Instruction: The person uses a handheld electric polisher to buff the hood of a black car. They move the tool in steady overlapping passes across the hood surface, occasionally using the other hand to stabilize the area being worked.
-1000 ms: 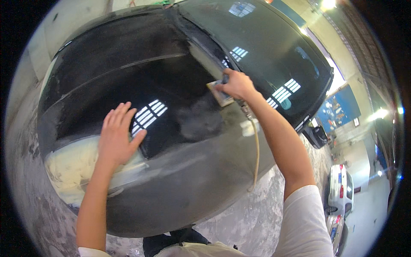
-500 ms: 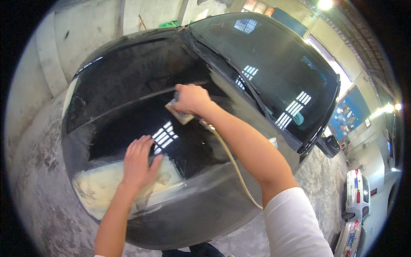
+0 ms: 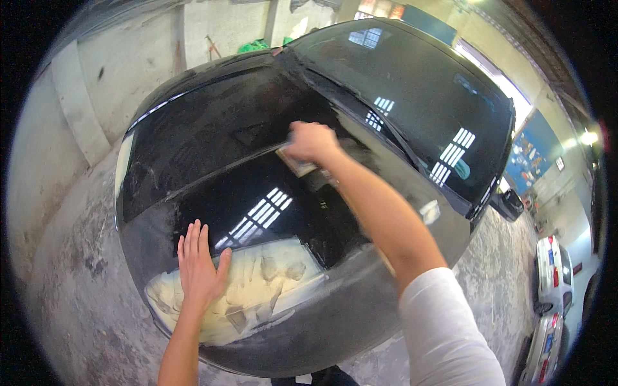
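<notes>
My right hand (image 3: 313, 143) is closed around a sander with a flat rectangular pad (image 3: 301, 168). The pad is near a crease on the dark car hood (image 3: 212, 141), where dull grey areas border a glossy black one. Most of the sander's body is hidden by my fingers. A pale hose (image 3: 387, 262) shows only in part beside my right forearm. My left hand (image 3: 201, 270) lies open over the near left of the hood, fingers spread. Its palm is at the edge of a cream-coloured filler patch (image 3: 264, 283) with smudged, uneven marks.
Beyond the hood rise the windshield (image 3: 412, 83) and a wiper (image 3: 393, 128). The side mirror (image 3: 507, 204) sticks out at right. White cars (image 3: 552, 273) stand further right. A pale wall (image 3: 122, 64) runs along the left, with a green bundle (image 3: 252, 46) near it.
The view has shifted, so the car appears further right and lower. My right hand has moved the sander away from me toward the crease. My left hand has slid left across the hood.
</notes>
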Motion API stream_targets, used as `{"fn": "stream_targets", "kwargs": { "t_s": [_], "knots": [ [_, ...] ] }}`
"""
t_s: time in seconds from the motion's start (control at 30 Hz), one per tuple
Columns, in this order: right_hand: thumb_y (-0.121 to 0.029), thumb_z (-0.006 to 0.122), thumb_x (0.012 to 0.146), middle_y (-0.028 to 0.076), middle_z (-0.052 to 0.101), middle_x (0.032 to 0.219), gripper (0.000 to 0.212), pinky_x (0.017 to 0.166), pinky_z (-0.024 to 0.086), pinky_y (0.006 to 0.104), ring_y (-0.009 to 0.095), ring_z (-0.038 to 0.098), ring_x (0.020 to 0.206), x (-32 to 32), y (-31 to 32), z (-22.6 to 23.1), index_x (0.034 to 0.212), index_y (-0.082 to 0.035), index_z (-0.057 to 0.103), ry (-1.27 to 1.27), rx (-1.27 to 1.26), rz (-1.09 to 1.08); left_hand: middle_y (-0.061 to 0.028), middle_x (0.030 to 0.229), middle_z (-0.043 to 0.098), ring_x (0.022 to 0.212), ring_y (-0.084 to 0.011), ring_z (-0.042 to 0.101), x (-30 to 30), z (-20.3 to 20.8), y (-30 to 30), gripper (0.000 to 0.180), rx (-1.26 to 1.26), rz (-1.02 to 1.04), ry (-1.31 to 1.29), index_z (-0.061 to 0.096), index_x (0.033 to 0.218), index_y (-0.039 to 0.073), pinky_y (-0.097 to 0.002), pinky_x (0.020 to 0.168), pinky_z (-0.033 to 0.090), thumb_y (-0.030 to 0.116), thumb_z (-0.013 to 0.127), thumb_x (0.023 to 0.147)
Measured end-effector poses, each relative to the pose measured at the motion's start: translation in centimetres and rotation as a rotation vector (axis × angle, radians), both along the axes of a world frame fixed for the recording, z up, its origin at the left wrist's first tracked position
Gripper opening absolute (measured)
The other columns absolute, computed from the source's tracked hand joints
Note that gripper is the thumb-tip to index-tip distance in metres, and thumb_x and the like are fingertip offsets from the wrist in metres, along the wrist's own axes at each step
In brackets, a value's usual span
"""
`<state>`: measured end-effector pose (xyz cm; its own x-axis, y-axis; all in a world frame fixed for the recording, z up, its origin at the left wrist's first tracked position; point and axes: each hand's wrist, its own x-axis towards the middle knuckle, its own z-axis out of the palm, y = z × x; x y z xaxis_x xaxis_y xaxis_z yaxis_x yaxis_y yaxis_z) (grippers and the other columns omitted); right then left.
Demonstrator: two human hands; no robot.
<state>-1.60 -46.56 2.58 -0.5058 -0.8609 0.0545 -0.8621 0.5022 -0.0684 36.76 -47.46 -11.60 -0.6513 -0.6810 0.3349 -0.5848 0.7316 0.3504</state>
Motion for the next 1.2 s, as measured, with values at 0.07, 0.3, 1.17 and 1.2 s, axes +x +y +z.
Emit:
{"fn": "stream_targets", "kwargs": {
  "t_s": [0.07,0.3,1.17,1.2],
  "knots": [
    [-0.041,0.077,0.081,0.022,0.077,0.115,0.055,0.095,0.062,0.0497,0.039,0.076,0.11,5.5,-1.7,-0.8,0.125,-0.008,0.073,0.055,-0.03,0.109,-0.0233,0.17,0.04,0.161,-0.0373,0.033,0.1,0.1,-0.2,0.074,0.002,-0.004,0.028,0.044,0.157,-0.007,-0.0523,0.134,0.02,0.04,0.063,0.103],
    [-0.037,0.081,0.081,0.028,0.073,0.118,0.056,0.095,0.062,0.0468,0.04,0.075,0.113,17.9,-0.7,-1.8,0.127,-0.005,0.072,-0.088,-0.044,0.342,-0.022,0.169,0.042,0.159,-0.0391,0.036,1.0,-0.9,-0.5,0.069,-0.031,0.041,0.063,0.046,0.157,-0.005,-0.0518,0.132,0.023,0.04,0.059,0.106],
    [-0.045,0.079,0.085,0.029,0.075,0.117,0.055,0.095,0.061,0.0536,0.047,0.074,0.11,28.6,-4.0,-3.0,0.12,-0.004,0.069,0.064,-0.11,-0.161,-0.0301,0.159,0.047,0.152,-0.0455,0.041,8.4,-3.4,-0.8,0.068,0.275,-0.25,0.529,0.043,0.152,-0.011,-0.0534,0.129,0.029,0.026,0.069,0.1],
    [-0.049,0.083,0.085,0.028,0.072,0.121,0.062,0.094,0.062,0.0513,0.044,0.075,0.11,30.9,-4.9,-3.2,0.125,-0.005,0.069,0.042,-0.078,-0.154,-0.0305,0.162,0.044,0.154,-0.0454,0.039,10.8,-4.0,-1.9,0.07,0.268,-0.256,0.53,0.041,0.154,-0.011,-0.0537,0.13,0.028,0.026,0.068,0.101]
  ]
}}
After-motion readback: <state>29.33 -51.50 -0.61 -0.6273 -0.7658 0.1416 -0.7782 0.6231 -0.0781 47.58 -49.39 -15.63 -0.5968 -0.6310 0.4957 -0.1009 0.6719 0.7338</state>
